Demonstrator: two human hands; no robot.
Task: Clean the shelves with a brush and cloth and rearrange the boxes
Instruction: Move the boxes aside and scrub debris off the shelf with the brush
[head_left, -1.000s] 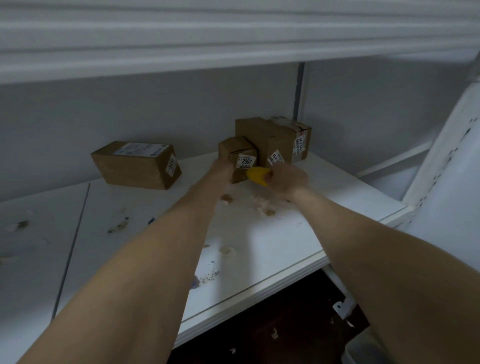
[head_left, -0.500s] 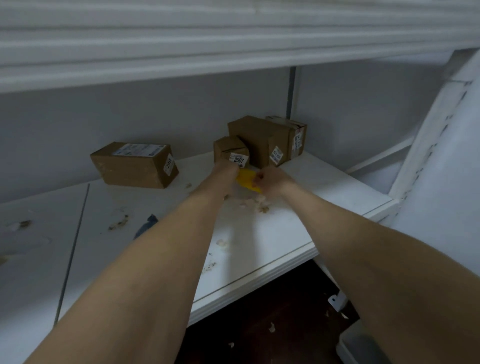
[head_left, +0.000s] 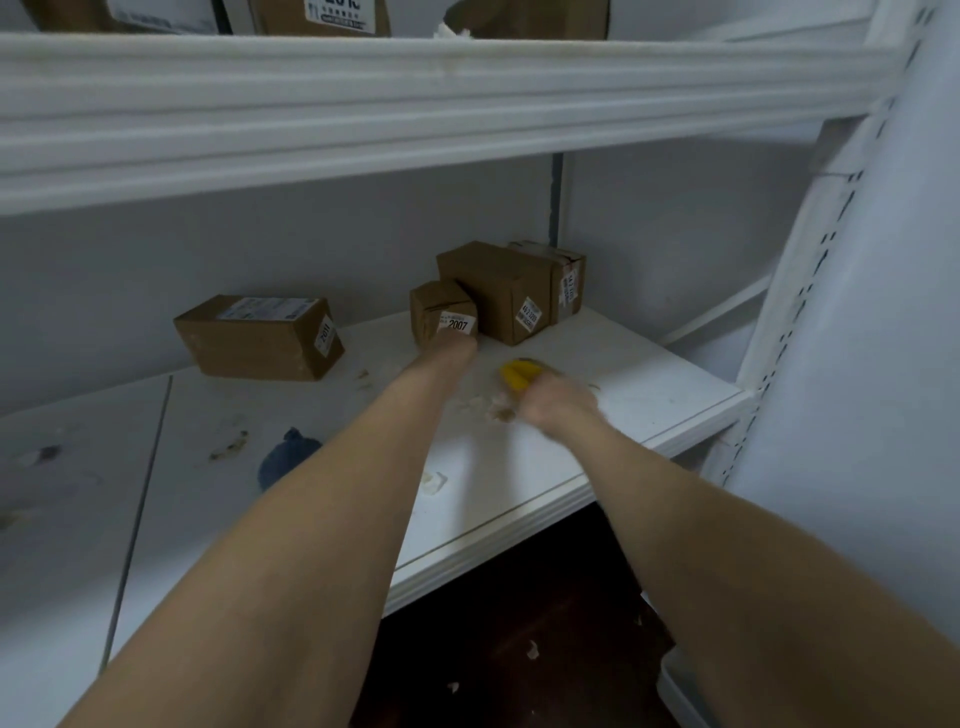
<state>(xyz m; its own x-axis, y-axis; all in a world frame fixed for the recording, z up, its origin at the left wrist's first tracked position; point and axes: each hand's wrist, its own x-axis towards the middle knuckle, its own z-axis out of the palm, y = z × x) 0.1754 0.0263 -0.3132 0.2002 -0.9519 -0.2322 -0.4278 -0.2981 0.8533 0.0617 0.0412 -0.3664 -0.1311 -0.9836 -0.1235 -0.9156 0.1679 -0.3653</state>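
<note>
- My left hand (head_left: 456, 344) reaches to the back of the white shelf board (head_left: 649, 374) and touches the lower front of a small brown cardboard box (head_left: 435, 307) labelled 2007. The fingers are foreshortened against the box, so I cannot tell whether they are curled or straight.
- My right hand (head_left: 557, 402) is closed in a fist round a yellow plastic brush (head_left: 518, 374). The yellow end sticks out of the fist toward the boxes. The hand is blurred and I cannot see the bristles.
- Pale crumbs (head_left: 496, 410) lie on the board just left of the right hand, between my 2 forearms.
- The small box stands against a larger brown cardboard box (head_left: 491, 288), and a taped brown cardboard box (head_left: 566, 278) sits just behind that, near the back wall.
- A long brown cardboard box (head_left: 254, 340) labelled 2011 lies well apart to the left.
- A dark blue cloth (head_left: 288, 457) lies bunched on the board, partly hidden by my left forearm.
- The upper white shelf (head_left: 415, 93) carries more cardboard boxes.
- Scraps lie on the dark floor (head_left: 519, 623) below.
</note>
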